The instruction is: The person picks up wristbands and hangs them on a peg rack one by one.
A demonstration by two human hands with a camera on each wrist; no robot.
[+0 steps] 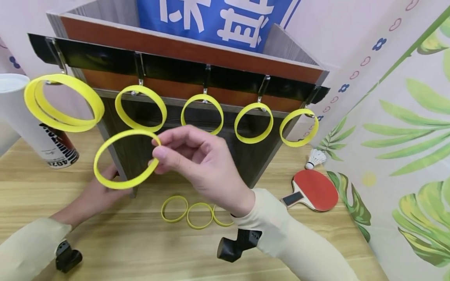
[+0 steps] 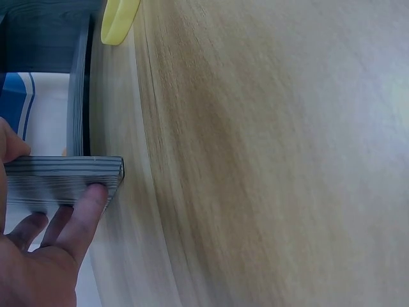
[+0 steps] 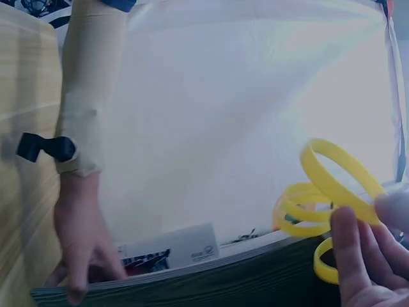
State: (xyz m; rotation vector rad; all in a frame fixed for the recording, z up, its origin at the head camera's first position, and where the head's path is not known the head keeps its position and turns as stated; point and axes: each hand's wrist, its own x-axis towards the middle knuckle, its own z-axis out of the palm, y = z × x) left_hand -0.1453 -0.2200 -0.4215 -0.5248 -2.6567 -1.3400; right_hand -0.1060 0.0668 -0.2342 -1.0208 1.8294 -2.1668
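Observation:
My right hand [image 1: 207,168] pinches a yellow ring [image 1: 123,184] between thumb and fingers, in front of a wooden stand [image 1: 175,47]. A black strip [image 1: 168,64] with several metal hooks runs across the stand. Two yellow rings [image 1: 70,127] hang on the leftmost hook, and single rings hang on the others, including a middle ring [image 1: 220,111] partly behind my right hand. Low at the stand's left side, my left hand [image 1: 102,191] grips the edge of its grey side panel [image 2: 64,167], thumb on one face and fingers on the other.
Three loose yellow rings [image 1: 199,227] lie on the wooden table [image 1: 151,253], one partly behind my right wrist. A white canister [image 1: 21,113] stands at left. To the right lie a red table tennis paddle [image 1: 316,189] and a shuttlecock [image 1: 316,157], beside a leaf-patterned wall [image 1: 404,156].

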